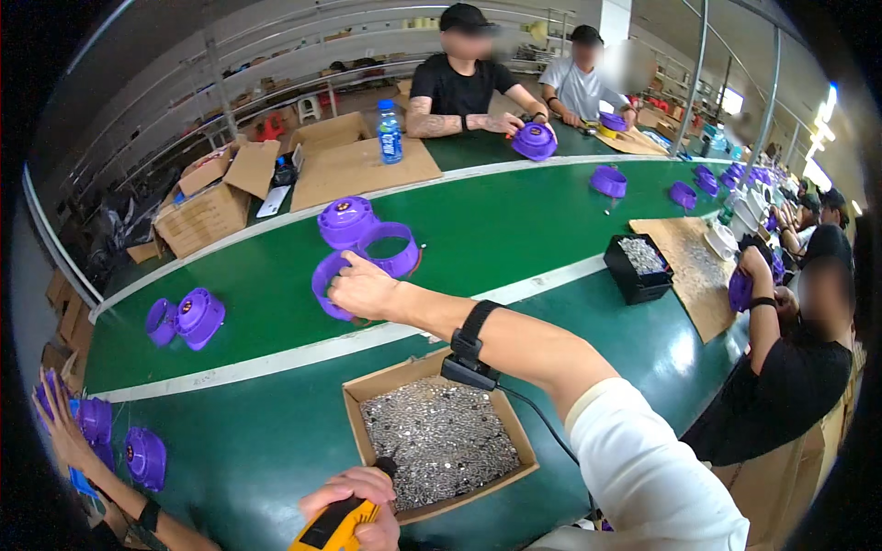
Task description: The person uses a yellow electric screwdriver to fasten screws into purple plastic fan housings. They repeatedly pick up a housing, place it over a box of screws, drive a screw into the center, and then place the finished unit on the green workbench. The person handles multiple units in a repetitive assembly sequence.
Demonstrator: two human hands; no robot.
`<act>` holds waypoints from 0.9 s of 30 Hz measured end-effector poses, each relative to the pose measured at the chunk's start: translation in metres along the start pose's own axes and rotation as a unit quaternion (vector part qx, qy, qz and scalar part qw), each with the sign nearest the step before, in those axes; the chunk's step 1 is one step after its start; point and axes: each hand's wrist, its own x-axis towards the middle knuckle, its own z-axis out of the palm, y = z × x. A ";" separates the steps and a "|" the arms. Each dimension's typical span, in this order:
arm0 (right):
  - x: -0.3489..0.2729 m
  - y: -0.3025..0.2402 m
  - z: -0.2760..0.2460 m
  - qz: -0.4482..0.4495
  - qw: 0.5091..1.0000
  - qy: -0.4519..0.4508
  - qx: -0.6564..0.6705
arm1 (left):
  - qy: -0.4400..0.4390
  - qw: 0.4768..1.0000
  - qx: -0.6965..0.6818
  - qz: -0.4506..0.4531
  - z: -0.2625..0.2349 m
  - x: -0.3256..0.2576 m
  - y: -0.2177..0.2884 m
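Right hand (363,289) is closed on a glossy purple ring (333,283) far on the green belt (514,220). A yellow driver (335,525) is gripped by the left hand (354,505), near a cardboard box (524,441) of silvery screws (441,441).

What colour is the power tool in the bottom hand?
Yellow with black trim; the power screwdriver shows best in the head view, gripped by the left hand.
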 end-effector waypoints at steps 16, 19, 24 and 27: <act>-0.200 -0.136 -0.110 -0.017 0.958 0.059 0.282 | 0.001 1.000 -0.005 0.018 0.000 0.036 0.028; -0.201 -0.144 -0.076 0.000 0.944 -0.015 0.330 | -0.005 0.998 -0.042 -0.046 0.007 0.049 0.044; -0.204 -0.142 -0.062 0.024 0.933 -0.013 0.359 | -0.138 0.980 -0.073 -0.125 0.018 0.064 0.048; -0.203 -0.144 -0.067 0.025 0.928 -0.020 0.370 | -0.170 0.977 -0.036 -0.126 0.036 0.067 0.052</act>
